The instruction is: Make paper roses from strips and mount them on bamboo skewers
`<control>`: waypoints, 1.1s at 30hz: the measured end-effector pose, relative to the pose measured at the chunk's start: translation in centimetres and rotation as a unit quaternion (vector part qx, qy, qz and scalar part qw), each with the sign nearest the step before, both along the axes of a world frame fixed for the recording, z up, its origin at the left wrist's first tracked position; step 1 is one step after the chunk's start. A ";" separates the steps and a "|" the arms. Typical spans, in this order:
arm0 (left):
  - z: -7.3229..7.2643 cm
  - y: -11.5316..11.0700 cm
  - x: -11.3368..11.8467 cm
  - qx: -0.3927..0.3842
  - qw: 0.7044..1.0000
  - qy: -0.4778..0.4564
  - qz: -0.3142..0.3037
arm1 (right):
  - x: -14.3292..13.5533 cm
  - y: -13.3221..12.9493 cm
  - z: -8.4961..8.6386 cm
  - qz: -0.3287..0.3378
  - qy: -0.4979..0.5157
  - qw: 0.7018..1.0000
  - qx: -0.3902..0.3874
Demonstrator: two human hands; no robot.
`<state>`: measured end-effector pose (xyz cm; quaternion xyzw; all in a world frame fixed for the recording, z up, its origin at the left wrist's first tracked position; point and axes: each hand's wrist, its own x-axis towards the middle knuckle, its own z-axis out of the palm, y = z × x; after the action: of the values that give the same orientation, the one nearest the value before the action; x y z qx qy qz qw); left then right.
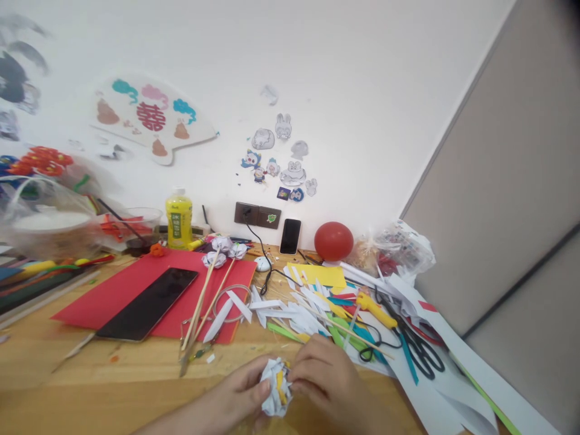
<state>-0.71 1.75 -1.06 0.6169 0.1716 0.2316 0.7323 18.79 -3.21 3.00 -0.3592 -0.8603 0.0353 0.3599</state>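
A crumpled ball of white paper with yellow paper showing at its middle is held low over the front of the wooden table. My left hand grips it from the left, thumb pressed on its near side. From the right, my right hand touches the ball's edge with bent fingers pinched together; whether a bit of the paper is between those fingertips is hidden. Just beyond the hands lie white paper scraps and several coloured strips.
A black tablet lies on red paper, with sticks topped by crumpled paper beside it. To the right are a yellow glue gun, black scissors and curled white paper. A yellow bottle, phone and red balloon stand along the wall.
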 end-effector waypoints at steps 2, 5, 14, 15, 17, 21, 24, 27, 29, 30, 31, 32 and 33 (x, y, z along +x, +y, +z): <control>0.2 -0.1 -0.1 -0.008 1.000 -0.003 0.001 | -0.3 0.0 0.1 0.001 -0.025 0.999 0.033; -0.2 -0.1 -0.1 -0.046 0.999 -0.023 -0.012 | -0.6 0.0 0.1 -0.007 -0.051 0.997 0.059; -1.1 -0.3 0.3 -0.127 0.989 -0.070 -0.008 | -0.8 -0.5 0.3 -0.030 0.012 0.999 -0.024; -0.8 -0.4 0.3 -0.131 0.989 -0.072 -0.010 | -1.0 -0.5 0.4 -0.030 0.023 0.999 -0.033; -0.4 -0.5 0.4 -0.139 0.987 -0.076 -0.015 | -1.2 -0.5 0.3 -0.044 0.051 0.997 -0.031; -0.2 -0.6 0.5 -0.157 0.983 -0.090 -0.010 | -1.5 -0.5 -0.1 -0.094 0.017 0.990 0.104; -0.3 -0.7 0.6 -0.170 0.980 -0.100 0.010 | -1.7 -0.6 -0.2 -0.101 -0.071 0.964 0.234; -0.4 -0.7 0.7 -0.179 0.978 -0.106 0.020 | -2.1 -0.9 0.1 -0.114 -0.113 0.952 0.262; -0.4 -0.7 0.7 -0.178 0.978 -0.108 0.018 | -2.3 -1.1 0.4 -0.121 -0.117 0.948 0.269; -0.4 -0.7 0.8 -0.176 0.978 -0.111 0.019 | -2.4 -1.1 0.5 -0.124 -0.118 0.947 0.273; -0.3 -0.7 0.8 -0.172 0.978 -0.113 0.021 | -2.4 -1.2 0.5 -0.127 -0.118 0.945 0.278; -0.3 -0.7 0.8 -0.169 0.979 -0.114 0.023 | -2.5 -1.2 0.6 -0.130 -0.119 0.944 0.280; -0.2 -0.7 0.8 -0.167 0.979 -0.112 0.025 | -2.5 -1.2 0.6 -0.131 -0.126 0.943 0.277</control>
<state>0.07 1.03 -1.28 0.4518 0.1403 0.2860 0.8333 16.27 -4.46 3.59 -0.3565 -0.8197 -0.2975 0.3353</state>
